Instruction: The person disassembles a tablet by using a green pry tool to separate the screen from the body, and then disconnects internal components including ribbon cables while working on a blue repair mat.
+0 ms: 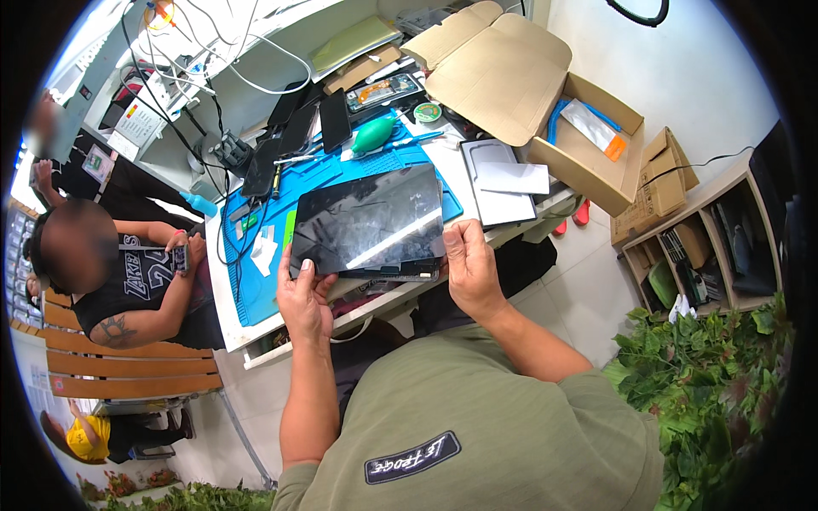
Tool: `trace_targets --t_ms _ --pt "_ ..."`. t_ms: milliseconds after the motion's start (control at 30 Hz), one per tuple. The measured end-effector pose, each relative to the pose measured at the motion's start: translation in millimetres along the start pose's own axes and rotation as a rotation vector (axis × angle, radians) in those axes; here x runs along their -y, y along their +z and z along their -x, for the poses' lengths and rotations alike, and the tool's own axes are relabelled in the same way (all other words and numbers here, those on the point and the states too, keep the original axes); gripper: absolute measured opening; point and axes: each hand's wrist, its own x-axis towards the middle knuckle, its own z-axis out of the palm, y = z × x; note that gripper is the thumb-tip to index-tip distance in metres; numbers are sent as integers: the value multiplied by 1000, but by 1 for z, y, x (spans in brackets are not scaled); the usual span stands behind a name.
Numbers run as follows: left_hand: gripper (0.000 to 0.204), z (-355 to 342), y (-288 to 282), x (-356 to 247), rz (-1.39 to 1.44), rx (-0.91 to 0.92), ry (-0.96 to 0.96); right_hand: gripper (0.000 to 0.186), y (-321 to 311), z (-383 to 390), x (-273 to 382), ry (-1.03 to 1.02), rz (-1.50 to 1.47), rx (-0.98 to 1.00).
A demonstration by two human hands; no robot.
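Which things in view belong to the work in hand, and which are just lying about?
In use, it seems:
black tablet, held between left hand and right hand
blue mat, spread on the table below it

Probably just lying about, untouched:
green bulb
black phone
open cardboard box

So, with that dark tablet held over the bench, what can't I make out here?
All in the head view:
- The tablet's underside: it faces away from the camera.
- Some fingertips of the left hand: hidden behind the tablet.
- Part of the blue mat: covered by the tablet.
- The black tube's ends: cut off by the top edge.
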Motion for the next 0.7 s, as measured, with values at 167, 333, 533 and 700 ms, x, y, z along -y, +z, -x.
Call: trace_targets --t_ms 167,333,533,700 --pt "61 -3 -6 5 -60 44 31 40 -10 -4 19 36 141 73" --pt "58 -10 -7 7 -70 45 29 48 -20 -17 19 10 260 80" --pt "61 -8 0 1 -47 48 3 39 -19 -24 5 113 -185 62" --pt "61 -13 -6 -4 -74 82 -5 34 -18 -31 13 284 -452 89"
